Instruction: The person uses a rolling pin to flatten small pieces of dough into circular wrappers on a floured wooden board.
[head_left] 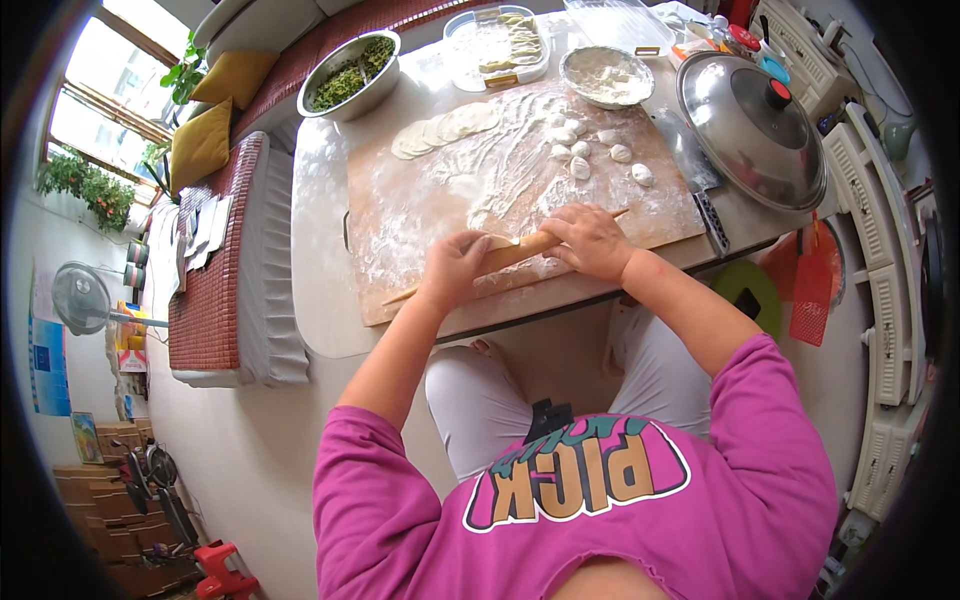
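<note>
A wooden rolling pin with tapered ends lies at a slant across the near part of the floured wooden board. My right hand is closed over its right half. My left hand is at the pin's left part, fingers pinched on the edge of a small pale dough wrapper beside the pin; most of the wrapper is hidden. Farther up the board are several small dough pieces on the right. Overlapping round wrappers form a row at the far left.
Behind the board stand a metal bowl of chopped green filling, a plastic box of dumplings and a flour bowl. To the right are a cleaver with a dark patterned handle and a large domed pan lid.
</note>
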